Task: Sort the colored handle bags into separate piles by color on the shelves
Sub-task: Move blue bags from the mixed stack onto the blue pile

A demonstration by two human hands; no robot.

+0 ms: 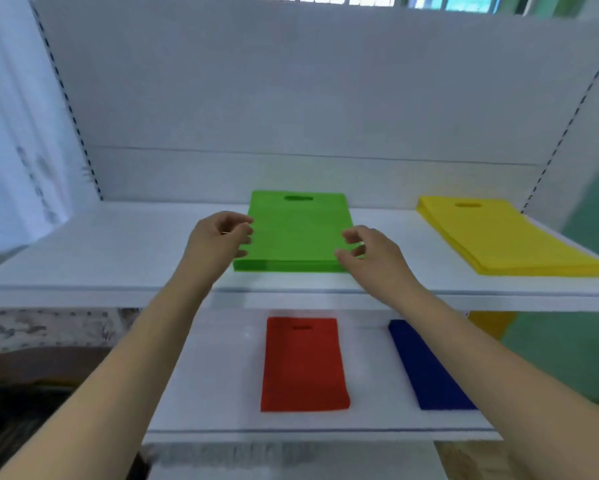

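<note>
Two shelves [429,289], four bag piles [296,233]

Green bags [296,233] matt, perhaps non-woven cloth; shelf [118,251] smooth white.

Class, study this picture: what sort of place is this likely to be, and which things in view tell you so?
Probably a shop or stockroom shelving bay. The white upper shelf and lower shelf hang from slotted uprights against a plain back panel, and stacks of green bags and yellow bags lie on them like stock.

Bright, even daylight; soft blur, wide-angle bending at edges.
</note>
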